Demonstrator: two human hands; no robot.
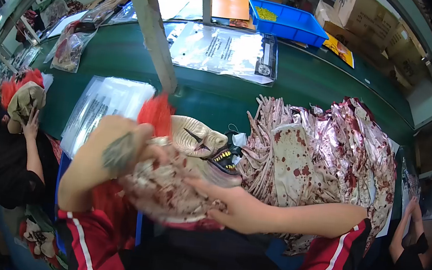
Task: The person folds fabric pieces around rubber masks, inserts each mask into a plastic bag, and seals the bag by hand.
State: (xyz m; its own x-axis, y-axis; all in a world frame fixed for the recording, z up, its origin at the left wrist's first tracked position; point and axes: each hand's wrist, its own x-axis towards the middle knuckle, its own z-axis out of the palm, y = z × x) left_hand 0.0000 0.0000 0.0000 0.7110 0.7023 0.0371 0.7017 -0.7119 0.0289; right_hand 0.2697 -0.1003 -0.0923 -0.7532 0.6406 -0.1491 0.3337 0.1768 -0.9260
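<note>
A bundled blood-spattered cloth (166, 185), cream with dark red blotches, is between my two hands in front of my body. My left hand (149, 145), smeared by motion, is closed at its upper left side. From the right, my right hand (234, 205) grips its lower right edge. Just beyond lies a clown mask (199, 137) with wrinkled pale skin, black eye markings and a dark mouth full of yellow teeth. Its red hair (155, 114) sticks up beside my left hand. A big pile of similar spattered cloth (321, 158) lies to the right.
Clear plastic bags (112, 103) are stacked at left, with more printed bags (226, 52) across the green belt (310, 73). A pale post (148, 24) rises in front. Behind stands a blue tray (288, 28). Co-workers sit left (11, 174) and right (409, 250).
</note>
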